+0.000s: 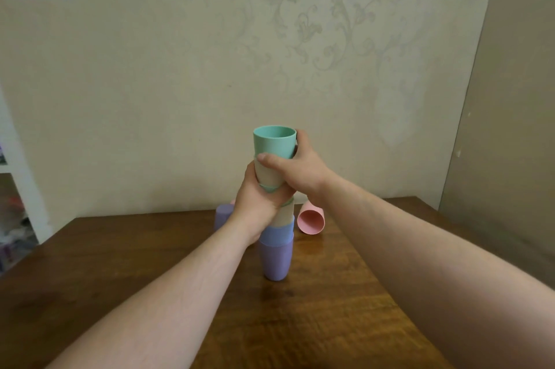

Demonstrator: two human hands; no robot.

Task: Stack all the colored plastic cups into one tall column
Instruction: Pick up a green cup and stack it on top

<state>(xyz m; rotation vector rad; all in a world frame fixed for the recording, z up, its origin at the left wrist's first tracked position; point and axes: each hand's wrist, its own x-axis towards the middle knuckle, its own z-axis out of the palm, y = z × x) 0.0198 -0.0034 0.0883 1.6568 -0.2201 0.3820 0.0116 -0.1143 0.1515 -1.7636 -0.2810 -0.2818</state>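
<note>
Cup column (276,257) stands mid-frame on table (345,323); left hand (258,203) wraps its middle, hiding cups, right hand (295,171) grasps teal top cup (271,143). Purple cup (220,215) half hidden behind left wrist; pink cup (311,220) lies tipped just right, near table's far edge.

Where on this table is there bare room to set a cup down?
The wooden table is bare in front of the purple bottom cup, between the forearms, and along its left side. It is crowded behind the stack: the tipped pink cup at right, a purple cup at left, both hands gripping the column.
</note>
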